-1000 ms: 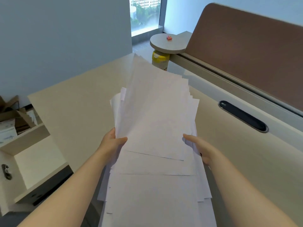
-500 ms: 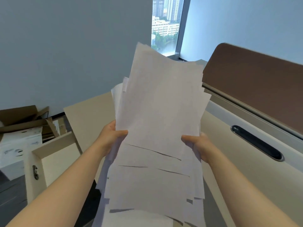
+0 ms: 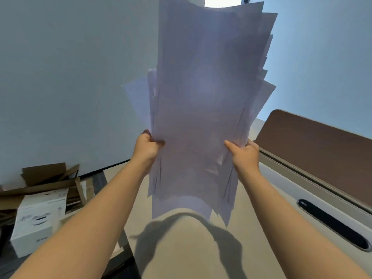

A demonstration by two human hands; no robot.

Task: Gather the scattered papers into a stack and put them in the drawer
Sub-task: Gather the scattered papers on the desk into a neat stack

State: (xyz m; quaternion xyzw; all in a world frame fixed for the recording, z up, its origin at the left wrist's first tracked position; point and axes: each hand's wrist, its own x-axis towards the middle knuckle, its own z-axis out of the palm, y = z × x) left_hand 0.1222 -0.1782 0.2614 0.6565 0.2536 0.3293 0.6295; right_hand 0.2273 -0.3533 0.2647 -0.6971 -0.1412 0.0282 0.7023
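One view only, head-worn camera, wide-angle. Faces forward and slightly down over desk [image 3: 181, 248], along both forearms. Papers [image 3: 203, 109] held upright close to lens, filling centre of frame, top edge cut off. Wall [image 3: 70, 77] behind at left, boxes [image 3: 38, 216] low at left edge, brown panel [image 3: 322, 150] at right.

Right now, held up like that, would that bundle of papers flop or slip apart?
Probably floppy: the papers bow between the left hand and right hand. Likely to slide apart too, since their edges fan out unevenly. They look light, lifted by the side edges alone.
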